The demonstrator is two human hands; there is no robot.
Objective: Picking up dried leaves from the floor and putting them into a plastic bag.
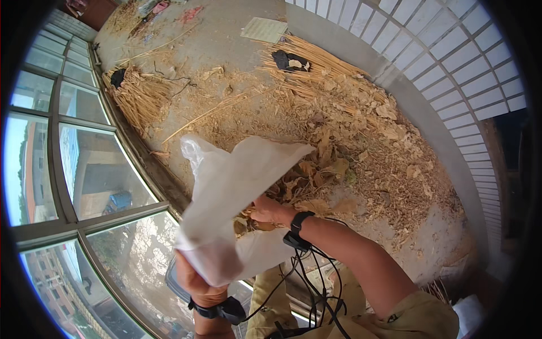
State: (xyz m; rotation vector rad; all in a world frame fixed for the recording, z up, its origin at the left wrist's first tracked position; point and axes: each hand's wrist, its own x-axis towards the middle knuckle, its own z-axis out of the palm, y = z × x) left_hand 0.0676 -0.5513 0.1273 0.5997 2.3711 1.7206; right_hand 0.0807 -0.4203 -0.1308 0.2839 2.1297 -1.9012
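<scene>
My left hand grips the edge of a translucent white plastic bag, low and left of the middle; part of the hand is behind the plastic. The bag's mouth opens to the right. My right hand is at that mouth, among dry brown leaves; its fingers are partly hidden, and whether they hold leaves is unclear. More dry leaves lie on the floor just beyond the right hand. Both wrists wear black straps with small devices, and black cables hang between them.
Leaf litter and chaff spread over the concrete floor. Bundles of dry stalks lie by the windows and by the tiled wall, each with a dark item on it. Framed windows line the left. A flat pale panel lies farther off.
</scene>
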